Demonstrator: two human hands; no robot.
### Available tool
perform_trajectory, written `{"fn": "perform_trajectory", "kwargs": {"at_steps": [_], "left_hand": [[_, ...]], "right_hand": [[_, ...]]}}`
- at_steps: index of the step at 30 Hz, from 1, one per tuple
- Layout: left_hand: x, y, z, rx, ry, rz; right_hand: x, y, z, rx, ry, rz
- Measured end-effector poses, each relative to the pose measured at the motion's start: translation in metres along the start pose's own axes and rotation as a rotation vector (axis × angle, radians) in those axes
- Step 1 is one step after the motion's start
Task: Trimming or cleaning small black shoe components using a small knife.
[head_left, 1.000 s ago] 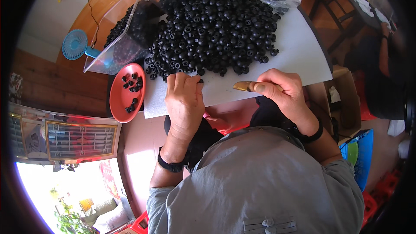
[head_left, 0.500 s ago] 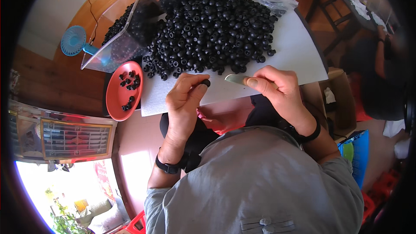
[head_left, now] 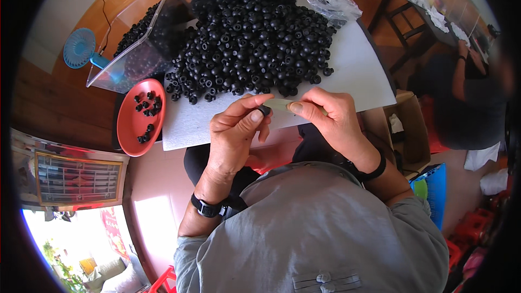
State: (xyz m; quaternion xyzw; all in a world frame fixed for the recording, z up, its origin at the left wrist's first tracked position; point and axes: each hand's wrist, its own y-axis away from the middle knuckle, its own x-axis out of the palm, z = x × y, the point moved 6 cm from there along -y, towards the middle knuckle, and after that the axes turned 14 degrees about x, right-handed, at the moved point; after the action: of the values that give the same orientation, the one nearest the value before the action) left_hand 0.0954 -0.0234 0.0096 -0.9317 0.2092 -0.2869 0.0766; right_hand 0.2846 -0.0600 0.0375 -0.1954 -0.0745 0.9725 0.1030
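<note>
Black and round, a small piece [head_left: 264, 110] pinched by the left hand [head_left: 234, 128] now meets the flat, pale blade [head_left: 279, 104] the right hand [head_left: 335, 120] grips: gap closed, work apparently begun.

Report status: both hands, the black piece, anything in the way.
Left hand pinching black piece. Right hand gripping flat blade, tip at the piece, contact unclear. Black pile beyond the hands; nothing seen blocking.

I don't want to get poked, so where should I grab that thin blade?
Probably grip the thin blade by its right end, from the person's right, thumb on top as the right hand does: the bare end points left, at the black piece in the left hand.
</note>
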Motion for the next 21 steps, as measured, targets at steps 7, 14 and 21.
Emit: {"fn": "perform_trajectory", "kwargs": {"at_steps": [7,14,21], "left_hand": [[0.0009,-0.0025,0.0034,0.049,0.007,0.035],[-0.0015,-0.0008,0.0033,0.088,-0.031,0.010],[-0.0012,0.0004,0.0027,0.110,-0.052,0.026]], "right_hand": [[0.0003,0.0004,0.0007,-0.016,0.033,0.001],[0.0016,-0.0012,-0.0001,0.021,0.048,0.013],[0.0029,-0.0015,0.0012,-0.026,0.106,0.022]]}}
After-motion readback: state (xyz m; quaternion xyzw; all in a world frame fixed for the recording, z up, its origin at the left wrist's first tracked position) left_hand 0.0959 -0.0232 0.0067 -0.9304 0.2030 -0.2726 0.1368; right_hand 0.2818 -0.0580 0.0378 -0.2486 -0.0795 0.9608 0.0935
